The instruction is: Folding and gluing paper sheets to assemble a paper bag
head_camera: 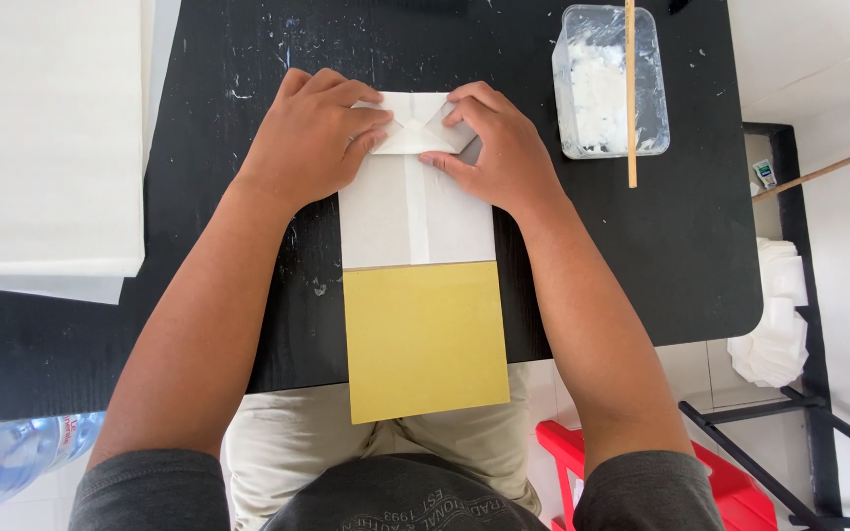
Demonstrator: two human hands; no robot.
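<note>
A folded white paper piece [415,211] lies on the black table [641,246], with its far end creased into triangular flaps. My left hand [312,138] presses the left flap with fingers curled over it. My right hand [499,143] presses the right flap the same way. A yellow board [425,339] sticks out from under the white paper toward me and overhangs the table's near edge.
A clear plastic tub [607,84] of white paste with a thin wooden stick [631,98] across it stands at the far right. A stack of white sheets [46,138] fills the left. A red stool [740,492] and a water bottle [12,452] sit on the floor.
</note>
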